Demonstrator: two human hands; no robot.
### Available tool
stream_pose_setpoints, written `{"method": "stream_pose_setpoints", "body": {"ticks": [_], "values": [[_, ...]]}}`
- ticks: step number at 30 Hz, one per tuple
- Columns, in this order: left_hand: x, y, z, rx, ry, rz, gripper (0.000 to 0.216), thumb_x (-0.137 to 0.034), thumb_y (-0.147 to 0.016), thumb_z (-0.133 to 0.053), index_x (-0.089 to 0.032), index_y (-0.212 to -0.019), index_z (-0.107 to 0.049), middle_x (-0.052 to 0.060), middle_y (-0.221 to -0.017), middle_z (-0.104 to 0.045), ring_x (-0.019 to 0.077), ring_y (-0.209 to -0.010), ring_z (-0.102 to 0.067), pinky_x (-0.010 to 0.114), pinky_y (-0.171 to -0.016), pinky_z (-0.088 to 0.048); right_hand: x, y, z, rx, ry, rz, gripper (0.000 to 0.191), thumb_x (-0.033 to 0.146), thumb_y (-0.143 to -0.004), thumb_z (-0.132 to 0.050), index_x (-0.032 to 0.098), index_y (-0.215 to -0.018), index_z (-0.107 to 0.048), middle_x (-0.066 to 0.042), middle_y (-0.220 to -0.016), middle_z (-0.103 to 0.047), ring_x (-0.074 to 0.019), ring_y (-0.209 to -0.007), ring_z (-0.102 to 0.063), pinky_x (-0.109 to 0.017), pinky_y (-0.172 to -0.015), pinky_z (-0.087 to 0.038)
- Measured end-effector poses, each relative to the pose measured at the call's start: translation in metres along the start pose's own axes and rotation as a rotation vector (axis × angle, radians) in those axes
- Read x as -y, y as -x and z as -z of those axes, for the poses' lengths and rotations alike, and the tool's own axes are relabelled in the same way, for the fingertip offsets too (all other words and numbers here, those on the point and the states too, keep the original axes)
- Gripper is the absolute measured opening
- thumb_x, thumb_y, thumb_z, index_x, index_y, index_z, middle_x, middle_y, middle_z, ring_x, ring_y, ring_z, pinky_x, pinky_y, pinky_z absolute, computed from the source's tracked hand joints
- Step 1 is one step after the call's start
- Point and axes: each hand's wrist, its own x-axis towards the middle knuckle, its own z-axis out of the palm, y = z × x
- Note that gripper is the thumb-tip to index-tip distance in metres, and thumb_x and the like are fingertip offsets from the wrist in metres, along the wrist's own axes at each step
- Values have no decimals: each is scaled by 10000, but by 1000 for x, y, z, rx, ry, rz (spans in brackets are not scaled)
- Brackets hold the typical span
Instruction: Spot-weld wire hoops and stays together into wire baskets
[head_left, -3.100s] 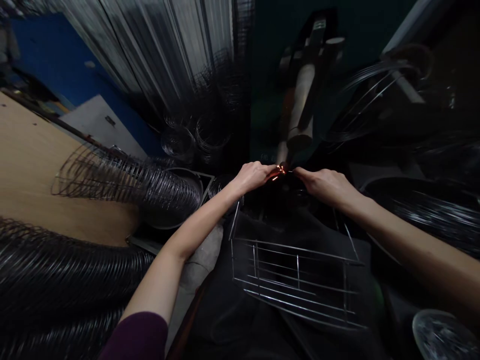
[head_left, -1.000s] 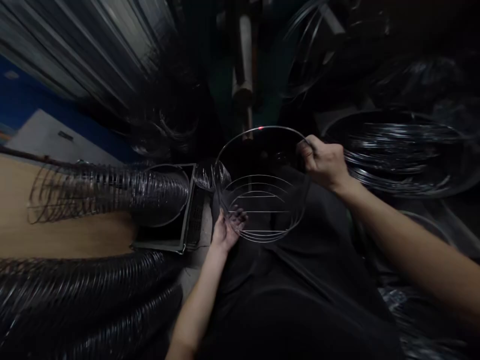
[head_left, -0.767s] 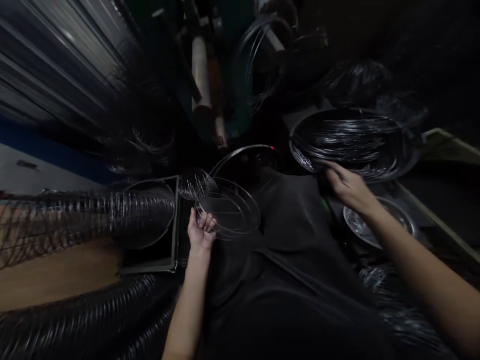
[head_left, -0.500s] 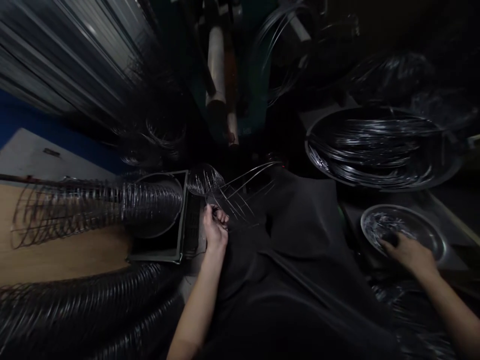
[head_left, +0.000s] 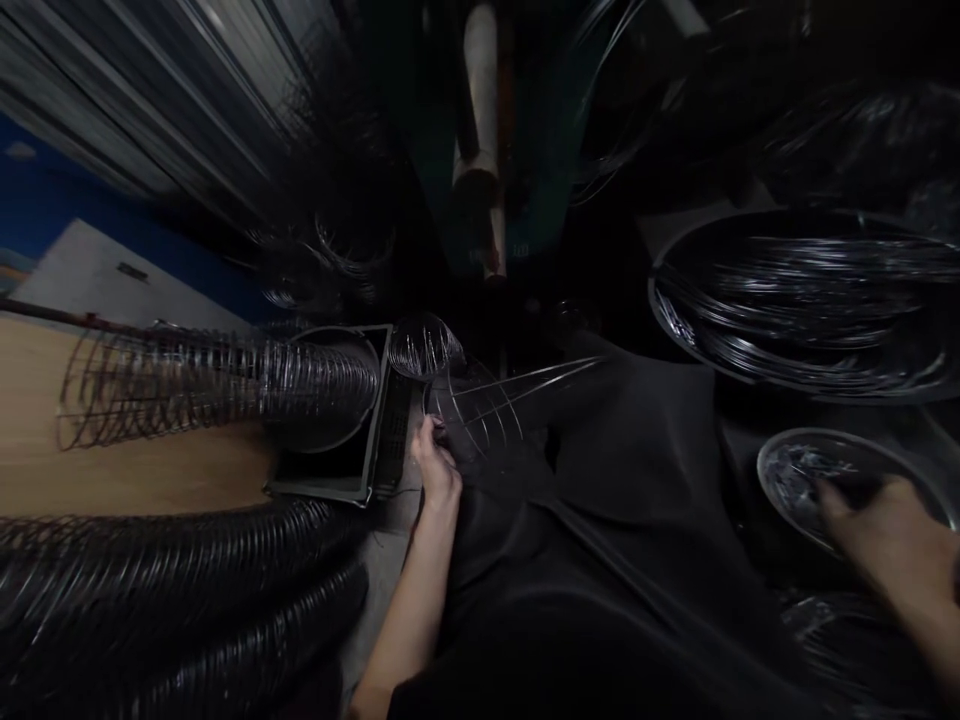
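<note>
My left hand [head_left: 437, 465] is closed at the near left side of a wire frame [head_left: 484, 405], made of thin curved bars with long straight wires reaching right. The frame lies over the dark cloth [head_left: 622, 480] on my lap. My right hand [head_left: 889, 530] is smeared by motion over a round metal bowl [head_left: 772, 450]. Small shiny metal pieces [head_left: 806, 470] lie in that bowl. Thumb and fingers look apart around something dark, but I cannot make out whether anything is held.
A large round tray [head_left: 660, 290] of bundled wires stands at the right. On the left, stacked wire rings [head_left: 315, 375] lie on their side by a dark frame [head_left: 367, 470]. More coiled wire [head_left: 187, 590] lies below. A machine with a pale cylinder [head_left: 480, 90] stands ahead.
The view has swung left, shifting the surroundings rightward. The wire frame has turned in my left hand. My right hand has lifted back toward the bowl's right side, its fingers spreading.
</note>
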Motion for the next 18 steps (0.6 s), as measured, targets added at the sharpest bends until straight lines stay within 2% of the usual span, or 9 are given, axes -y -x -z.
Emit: {"method": "stream_pose_setpoints", "body": {"ticks": [2, 4, 7, 10, 13, 16, 18], "values": [[0, -1, -11, 110, 66, -19, 369, -482, -682, -677, -160, -604, -515, -4, -683, -577, 108, -721, -582, 232, -721, -431, 27, 12, 13, -10, -179, 28, 181, 365, -581, -622, 278, -717, -540, -179, -830, -654, -402, -987, -589, -518, -821, -427], [-1, -4, -29, 192, 103, -49, 404, -501, -718, -654, -166, -586, -471, -21, -606, -522, 98, -641, -553, 239, -702, -429, 58, 26, 20, 32, -404, 111, 179, 363, -539, -644, 269, -666, -561, -112, -808, -661, -352, -927, -609, -490, -834, -445], [-4, -13, -57, 192, 111, -133, 432, -496, -725, -663, -170, -566, -428, -53, -528, -409, 63, -502, -415, 215, -574, -370, 108, 49, 21, 149, -785, 301, 229, 372, -545, -664, 232, -722, -622, -44, -757, -656, -248, -777, -623, -408, -798, -490], [-10, -23, -79, 185, 147, -206, 470, -519, -753, -623, -174, -536, -389, -51, -520, -363, 61, -491, -374, 214, -545, -346, 161, 70, 18, 330, -1054, 438, 232, 334, -591, -722, 201, -763, -640, -11, -673, -636, -155, -609, -596, -272, -604, -516], [-16, -33, -90, 168, 167, -240, 505, -536, -764, -603, -176, -513, -354, -54, -506, -335, 59, -480, -353, 215, -540, -342, 214, 87, 18, 522, -1163, 439, 173, 208, -634, -769, 148, -765, -674, -35, -650, -648, -117, -572, -605, -181, -518, -502], [-18, -43, -91, 136, 155, -259, 504, -529, -754, -618, -173, -509, -360, -55, -497, -343, 54, -470, -342, 211, -530, -333, 259, 99, 17, 684, -1248, 353, 147, 124, -647, -786, 120, -729, -665, -54, -653, -668, -128, -604, -649, -173, -540, -538], [-17, -49, -89, 112, 154, -269, 488, -528, -754, -617, -168, -516, -388, -52, -499, -363, 56, -475, -352, 209, -529, -333, 281, 105, 13, 735, -1286, 315, 146, 115, -656, -787, 116, -688, -645, -53, -631, -667, -126, -576, -650, -176, -529, -547]]}}
